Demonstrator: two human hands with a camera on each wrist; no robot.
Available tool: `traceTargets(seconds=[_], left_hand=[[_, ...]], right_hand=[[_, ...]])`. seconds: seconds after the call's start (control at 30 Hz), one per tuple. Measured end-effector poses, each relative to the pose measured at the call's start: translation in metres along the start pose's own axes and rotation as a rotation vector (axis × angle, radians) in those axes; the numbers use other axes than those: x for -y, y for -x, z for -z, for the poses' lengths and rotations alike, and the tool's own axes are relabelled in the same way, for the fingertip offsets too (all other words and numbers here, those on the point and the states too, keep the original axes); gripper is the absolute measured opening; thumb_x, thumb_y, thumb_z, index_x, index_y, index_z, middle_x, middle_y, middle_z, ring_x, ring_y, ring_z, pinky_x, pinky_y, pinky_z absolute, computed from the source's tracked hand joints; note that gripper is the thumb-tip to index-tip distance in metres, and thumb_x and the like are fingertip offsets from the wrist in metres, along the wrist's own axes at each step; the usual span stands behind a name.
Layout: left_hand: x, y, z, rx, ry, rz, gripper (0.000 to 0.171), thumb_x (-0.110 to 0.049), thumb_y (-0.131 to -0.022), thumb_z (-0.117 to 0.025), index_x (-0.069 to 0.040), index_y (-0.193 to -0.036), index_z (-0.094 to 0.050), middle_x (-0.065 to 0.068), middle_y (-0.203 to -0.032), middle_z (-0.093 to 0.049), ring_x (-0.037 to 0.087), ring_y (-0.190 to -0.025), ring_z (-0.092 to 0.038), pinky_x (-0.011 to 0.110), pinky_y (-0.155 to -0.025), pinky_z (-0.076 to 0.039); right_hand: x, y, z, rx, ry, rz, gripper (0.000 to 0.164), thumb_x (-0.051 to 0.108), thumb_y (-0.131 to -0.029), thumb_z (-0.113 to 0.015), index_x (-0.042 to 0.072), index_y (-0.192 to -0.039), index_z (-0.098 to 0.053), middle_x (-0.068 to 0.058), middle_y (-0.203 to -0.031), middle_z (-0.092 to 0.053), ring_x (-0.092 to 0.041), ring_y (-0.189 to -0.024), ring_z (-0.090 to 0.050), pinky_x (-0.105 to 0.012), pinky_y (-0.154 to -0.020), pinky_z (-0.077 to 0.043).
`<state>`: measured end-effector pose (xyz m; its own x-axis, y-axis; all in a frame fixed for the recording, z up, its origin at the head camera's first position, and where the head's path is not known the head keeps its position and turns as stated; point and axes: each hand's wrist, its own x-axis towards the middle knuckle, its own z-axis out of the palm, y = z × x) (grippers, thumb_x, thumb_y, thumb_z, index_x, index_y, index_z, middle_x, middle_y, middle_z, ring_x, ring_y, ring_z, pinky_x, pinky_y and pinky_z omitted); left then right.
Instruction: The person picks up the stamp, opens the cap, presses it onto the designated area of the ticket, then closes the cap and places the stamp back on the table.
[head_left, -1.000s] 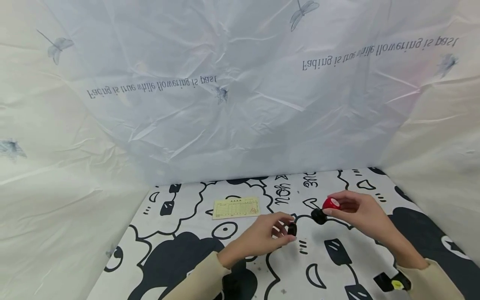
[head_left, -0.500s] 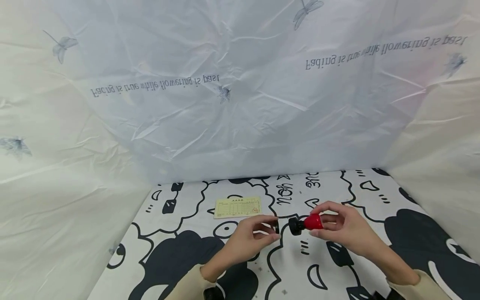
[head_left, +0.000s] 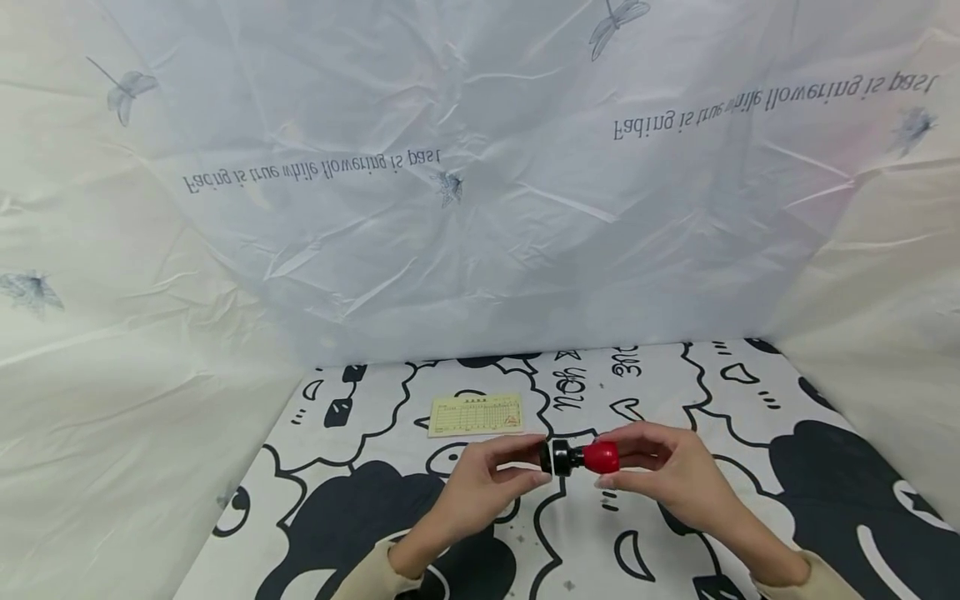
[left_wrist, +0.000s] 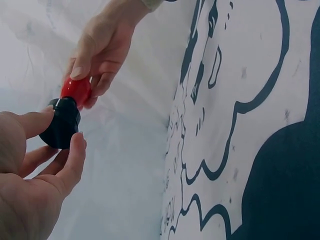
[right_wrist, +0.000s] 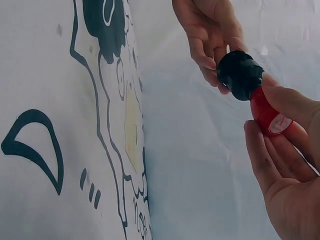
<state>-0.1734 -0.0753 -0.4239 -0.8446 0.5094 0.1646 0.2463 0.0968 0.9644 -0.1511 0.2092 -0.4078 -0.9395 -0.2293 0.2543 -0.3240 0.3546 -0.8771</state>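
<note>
Above the table, my right hand (head_left: 678, 471) grips the red knob handle of a hand stamp (head_left: 600, 457), which lies sideways with its round black base pointing left. My left hand (head_left: 476, 483) pinches a black cap (head_left: 546, 457) between thumb and fingers, against the stamp's base. A thin white line shows where cap and base meet; I cannot tell whether the cap is fully seated. In the right wrist view a pale round label sits on the end of the red handle (right_wrist: 262, 107). The left wrist view shows the black parts (left_wrist: 61, 125) between the left fingertips.
A yellow form pad (head_left: 475, 414) with a printed grid and a red mark lies flat behind the hands. Black-and-white cartoon cloth (head_left: 585, 542) covers the table. Pale plastic sheeting (head_left: 480, 250) rises at the back and both sides.
My right hand has brought the stamp left and turned its base toward my left hand. The left hand has shifted slightly left with the cap. Cap and base, apart before, are now together.
</note>
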Motion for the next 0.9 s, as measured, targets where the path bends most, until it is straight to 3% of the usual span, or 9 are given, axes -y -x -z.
traceTargets(seconds=[0.2,0.63,0.9], left_hand=[[-0.0009,0.0014,0.0001,0.023,0.017,-0.012,0.05,-0.015,-0.096,-0.078,-0.014,-0.144,-0.064,0.012,-0.141,-0.066,0.014,-0.122,-0.071,0.025,-0.101,-0.059],[-0.0016,0.0019,0.0031,0.036,-0.027,-0.009,0.049,-0.017,-0.096,-0.077,-0.018,-0.144,-0.065,0.008,-0.138,-0.069,0.01,-0.12,-0.071,0.024,-0.1,-0.059],[-0.0003,0.0022,0.0013,0.033,-0.024,-0.011,0.049,-0.017,-0.097,-0.076,-0.015,-0.144,-0.064,0.012,-0.138,-0.068,0.01,-0.12,-0.071,0.023,-0.101,-0.059]], right_hand=[[0.0043,0.0007,-0.0031,0.018,-0.014,-0.011,0.044,0.022,-0.077,-0.094,0.014,-0.117,-0.076,-0.008,-0.113,-0.078,-0.011,-0.093,-0.077,-0.032,-0.085,-0.065],[0.0068,-0.0005,-0.0059,0.049,-0.057,-0.062,0.048,0.023,-0.077,-0.094,0.008,-0.118,-0.075,-0.014,-0.114,-0.077,-0.013,-0.092,-0.078,-0.024,-0.082,-0.064],[0.0047,-0.0011,-0.0056,0.062,-0.045,-0.03,0.046,0.022,-0.078,-0.093,0.01,-0.119,-0.075,-0.014,-0.115,-0.076,-0.013,-0.093,-0.078,-0.025,-0.081,-0.065]])
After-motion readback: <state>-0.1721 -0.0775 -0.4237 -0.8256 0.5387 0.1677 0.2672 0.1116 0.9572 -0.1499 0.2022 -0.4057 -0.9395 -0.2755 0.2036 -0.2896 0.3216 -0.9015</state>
